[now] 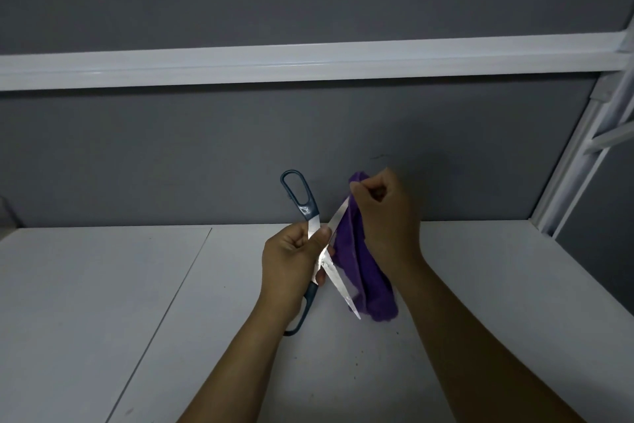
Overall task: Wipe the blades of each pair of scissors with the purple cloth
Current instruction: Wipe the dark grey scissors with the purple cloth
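I hold one pair of scissors (338, 282) with dark teal handles above the white table (103, 302). They are spread wide open. My left hand (291, 264) grips them near the pivot, one handle loop up by the wall, the other below my wrist. My right hand (384, 216) pinches the purple cloth (363, 271) against the tip of the upper blade. The rest of the cloth hangs down behind the lower blade. No other scissors are in view.
A grey wall (240, 155) with a white rail (308, 62) rises right behind the table. A white metal frame post (576, 162) stands at the right. A seam (178, 288) runs across the tabletop on the left.
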